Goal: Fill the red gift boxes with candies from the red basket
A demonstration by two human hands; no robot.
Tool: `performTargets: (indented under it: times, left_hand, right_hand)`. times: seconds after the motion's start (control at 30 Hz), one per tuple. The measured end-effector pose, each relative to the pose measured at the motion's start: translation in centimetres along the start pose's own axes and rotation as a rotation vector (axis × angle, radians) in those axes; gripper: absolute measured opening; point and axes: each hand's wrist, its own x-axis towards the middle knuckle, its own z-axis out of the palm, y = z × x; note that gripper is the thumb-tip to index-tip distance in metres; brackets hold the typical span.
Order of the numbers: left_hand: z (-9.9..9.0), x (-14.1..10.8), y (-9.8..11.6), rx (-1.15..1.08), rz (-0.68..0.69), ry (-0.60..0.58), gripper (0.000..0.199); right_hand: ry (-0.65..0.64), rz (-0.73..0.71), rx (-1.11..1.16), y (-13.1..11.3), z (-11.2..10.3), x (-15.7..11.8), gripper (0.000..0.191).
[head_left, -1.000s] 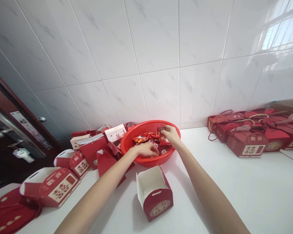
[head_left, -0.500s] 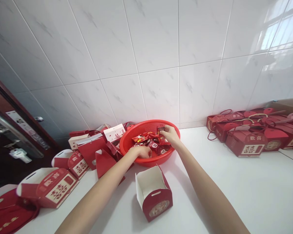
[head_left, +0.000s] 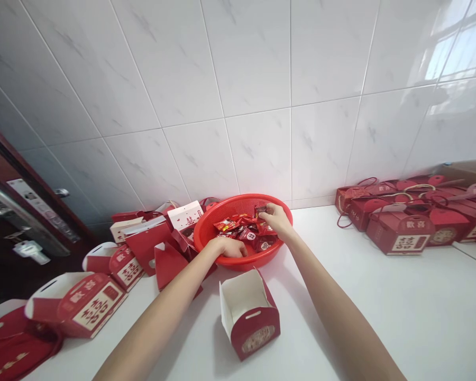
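Both hands are in the red basket (head_left: 244,262), apparently at a picking step: at its two o'clock, the right hand (head_left: 276,218) has its fingers clamped on a small dark packet (head_left: 261,211), while at seven o'clock the left hand (head_left: 230,247) curls low, its fingers' grip hidden. Wrapped packets (head_left: 249,234) lie between them, and an open box (head_left: 244,301) stands on the white surface (head_left: 305,323) at six o'clock; lifting the pinched packet would call for a steady hold and clearance over the rim.
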Motion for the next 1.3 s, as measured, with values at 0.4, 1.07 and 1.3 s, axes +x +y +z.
performTargets:
  times: [0.4, 1.07, 1.3]
  left_hand:
    - [-0.5, 1.1, -1.5, -0.551, 0.263, 0.478, 0.042]
    - [-0.5, 0.9, -0.5, -0.640, 0.485, 0.647, 0.051]
    - [-0.5, 1.1, -0.7, -0.558, 0.385, 0.703, 0.054]
  right_hand:
    - [-0.005, -0.003, 0.098, -0.3, 0.1, 0.0, 0.002]
    - [-0.307, 0.111, 0.249, -1.9, -0.5, -0.9, 0.034]
    - [-0.342, 0.156, 0.280, -2.1, -0.8, -0.9, 0.041]
